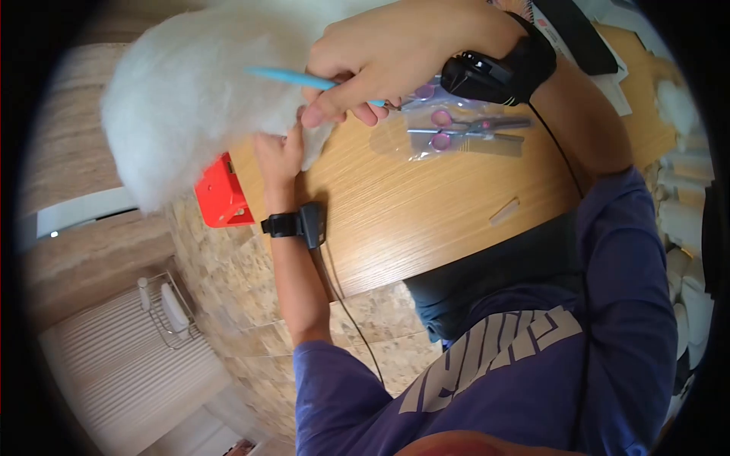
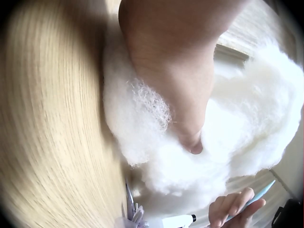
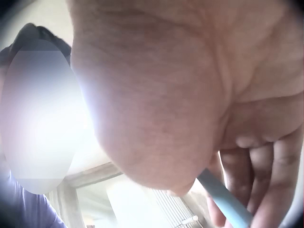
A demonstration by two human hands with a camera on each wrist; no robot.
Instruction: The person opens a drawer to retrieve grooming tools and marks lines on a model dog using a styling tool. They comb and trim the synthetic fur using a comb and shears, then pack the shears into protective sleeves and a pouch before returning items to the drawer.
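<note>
A big white heap of fluffy fibre stuffing point(image 1: 190, 99) covers the upper left of the table in the head view. My left hand point(image 1: 280, 156) grips the stuffing at its near edge, the thumb pressed into it and the fingers hidden. In the left wrist view, the stuffing point(image 2: 256, 118) bulges on both sides of that thumb. Just above and to the right, my right hand point(image 1: 372, 61) holds a slim light-blue pen-like tool point(image 1: 285, 74) between thumb and fingers. The tool's tapered end points left over the stuffing; the right wrist view shows part of its shaft point(image 3: 223, 199).
Pink-handled scissors point(image 1: 442, 131) and a comb point(image 1: 494, 144) lie on clear plastic at the right of the wooden table point(image 1: 426, 220). A small clear strip point(image 1: 505, 211) lies nearer me. A red object point(image 1: 222, 194) sits at the left edge, a black case point(image 1: 582, 38) at the far right.
</note>
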